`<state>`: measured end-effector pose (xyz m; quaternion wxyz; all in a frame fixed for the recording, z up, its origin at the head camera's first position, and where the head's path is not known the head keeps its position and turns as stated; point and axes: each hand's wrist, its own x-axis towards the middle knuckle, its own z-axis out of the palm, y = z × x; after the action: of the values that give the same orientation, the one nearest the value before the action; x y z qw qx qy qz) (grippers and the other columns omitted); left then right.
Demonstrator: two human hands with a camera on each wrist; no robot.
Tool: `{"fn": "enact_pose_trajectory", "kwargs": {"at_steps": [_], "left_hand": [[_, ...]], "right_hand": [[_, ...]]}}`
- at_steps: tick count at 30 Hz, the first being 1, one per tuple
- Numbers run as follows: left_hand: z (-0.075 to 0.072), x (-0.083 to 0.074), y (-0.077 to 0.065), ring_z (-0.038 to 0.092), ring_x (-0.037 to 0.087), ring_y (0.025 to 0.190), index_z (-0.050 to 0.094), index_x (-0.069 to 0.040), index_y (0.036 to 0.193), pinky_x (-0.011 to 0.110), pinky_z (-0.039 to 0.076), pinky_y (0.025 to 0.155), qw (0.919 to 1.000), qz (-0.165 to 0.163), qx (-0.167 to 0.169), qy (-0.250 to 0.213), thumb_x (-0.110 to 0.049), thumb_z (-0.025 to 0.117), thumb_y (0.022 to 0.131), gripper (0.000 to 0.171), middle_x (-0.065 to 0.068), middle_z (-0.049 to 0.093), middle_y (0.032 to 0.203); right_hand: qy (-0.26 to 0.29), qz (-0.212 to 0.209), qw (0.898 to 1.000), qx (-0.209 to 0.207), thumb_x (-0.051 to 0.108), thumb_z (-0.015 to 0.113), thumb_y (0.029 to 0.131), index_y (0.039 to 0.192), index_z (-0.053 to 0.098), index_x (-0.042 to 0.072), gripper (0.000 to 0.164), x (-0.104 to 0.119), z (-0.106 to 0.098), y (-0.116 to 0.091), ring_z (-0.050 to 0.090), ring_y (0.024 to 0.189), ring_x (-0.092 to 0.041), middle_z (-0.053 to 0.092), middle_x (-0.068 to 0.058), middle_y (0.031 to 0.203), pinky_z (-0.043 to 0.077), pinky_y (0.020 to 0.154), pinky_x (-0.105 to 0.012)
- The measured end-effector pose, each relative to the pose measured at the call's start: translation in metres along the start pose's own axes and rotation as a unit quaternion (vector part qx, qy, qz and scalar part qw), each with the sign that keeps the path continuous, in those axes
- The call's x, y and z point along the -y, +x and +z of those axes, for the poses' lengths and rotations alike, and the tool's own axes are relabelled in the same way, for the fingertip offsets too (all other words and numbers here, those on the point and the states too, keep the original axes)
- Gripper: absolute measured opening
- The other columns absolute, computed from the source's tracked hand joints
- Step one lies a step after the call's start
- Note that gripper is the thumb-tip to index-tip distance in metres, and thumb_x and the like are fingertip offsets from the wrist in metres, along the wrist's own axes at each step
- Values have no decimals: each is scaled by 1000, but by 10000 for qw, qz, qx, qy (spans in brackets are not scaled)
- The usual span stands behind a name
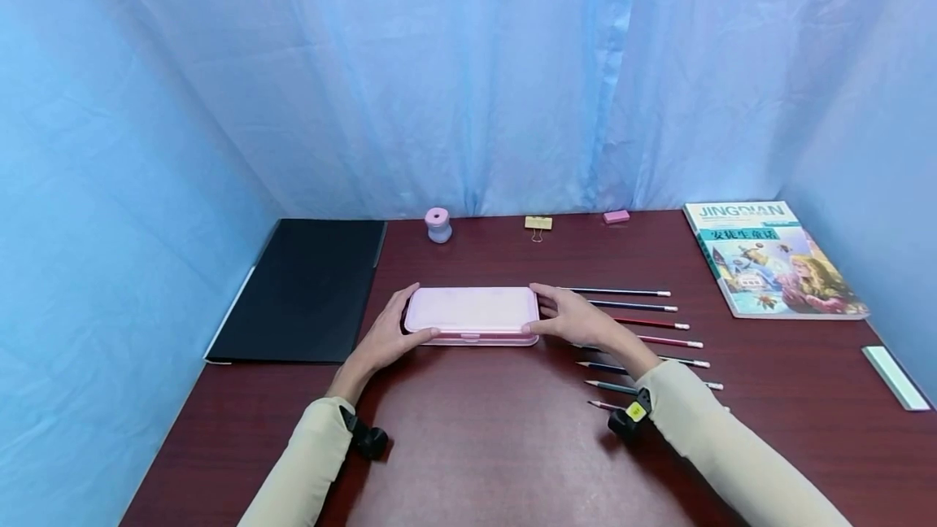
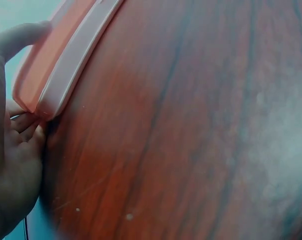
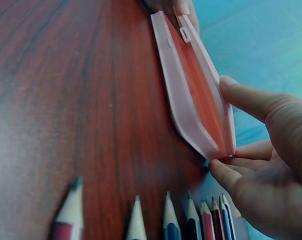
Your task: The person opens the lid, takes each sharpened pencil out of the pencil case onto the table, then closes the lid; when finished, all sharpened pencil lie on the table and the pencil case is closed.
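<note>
A pale pink pencil case (image 1: 471,311) lies lengthwise across the middle of the table, held between two hands. My left hand (image 1: 384,336) grips its left end, thumb along the front edge of the lid and the other fingers behind and below. At the right end my right hand (image 1: 578,320) holds it the same way. In the right wrist view, a reddish band shows between the case's pale lid edge and its pale base, with a small clasp (image 3: 185,34) on the lid. The left wrist view shows the case's corner (image 2: 51,100) between thumb and fingers.
Several pencils (image 1: 633,306) lie in a row to the right, tips leftward, partly under my right forearm. A black folder (image 1: 307,291) is at left, a book (image 1: 776,259) at right. Behind stand a pink-topped sharpener-like object (image 1: 438,226), a binder clip (image 1: 538,223) and a pink eraser (image 1: 616,217).
</note>
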<state>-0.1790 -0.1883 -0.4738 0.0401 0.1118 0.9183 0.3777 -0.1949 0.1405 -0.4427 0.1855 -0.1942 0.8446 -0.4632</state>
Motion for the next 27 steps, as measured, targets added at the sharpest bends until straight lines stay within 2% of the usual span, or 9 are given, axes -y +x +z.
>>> {"fn": "enact_pose_trajectory", "kwargs": {"at_steps": [6,17,27], "left_hand": [[1,1,2,31,21,129,23,-16,146,47,27,105,9997,54,42,214,-53,70,72,96,4,28,145],[1,1,3,32,21,127,23,-15,146,46,27,105,9998,71,155,145,-46,73,72,94,5,28,144],[0,2,2,32,21,126,21,-15,146,46,27,105,9996,84,238,93,-43,73,73,93,5,26,145]], "right_hand": [[-243,97,9996,-139,30,75,77,143,26,0,88,-2,5,-2,38,128,-32,29,-19,146,37,98,-41],[-718,-315,9965,-304,26,73,79,141,29,-3,82,-5,8,-3,41,125,-32,34,-21,142,38,97,-40],[-911,-366,9946,-340,28,73,79,141,30,-3,82,-6,8,-4,42,125,-31,36,-21,141,39,96,-40]]}}
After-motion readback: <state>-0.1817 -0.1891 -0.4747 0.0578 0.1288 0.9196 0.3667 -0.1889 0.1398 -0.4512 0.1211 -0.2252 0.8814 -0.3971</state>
